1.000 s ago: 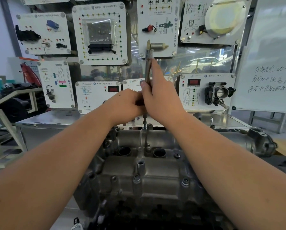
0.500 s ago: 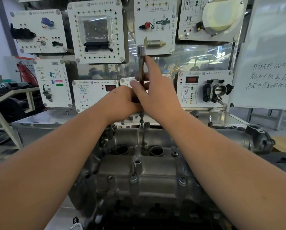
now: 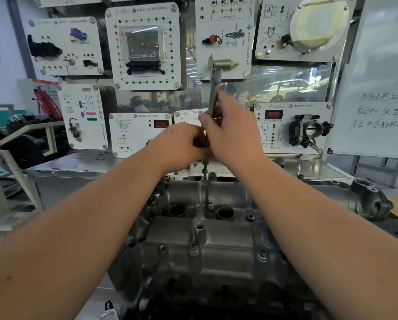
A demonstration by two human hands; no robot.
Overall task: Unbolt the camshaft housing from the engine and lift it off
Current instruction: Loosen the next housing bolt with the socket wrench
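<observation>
Hands turning tool on far bolt

Left hand [image 3: 184,146] and right hand [image 3: 230,132] both grip the upright socket wrench [image 3: 213,93], whose top has swung slightly since a second ago; camshaft housing [image 3: 202,248] remains seated on the engine, bolts still in.

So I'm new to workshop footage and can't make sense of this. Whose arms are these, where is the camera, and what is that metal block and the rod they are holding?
The camera sits on the person's head and looks forward and down, so the two bare arms are their own. The left hand and right hand both grip a long metal tool standing nearly upright; its thin lower end reaches down to the far edge of the grey metal block. That block is the camshaft housing, bolted on the engine; a bolt sits near its front. Behind it hang training panels and, at right, a whiteboard.
</observation>
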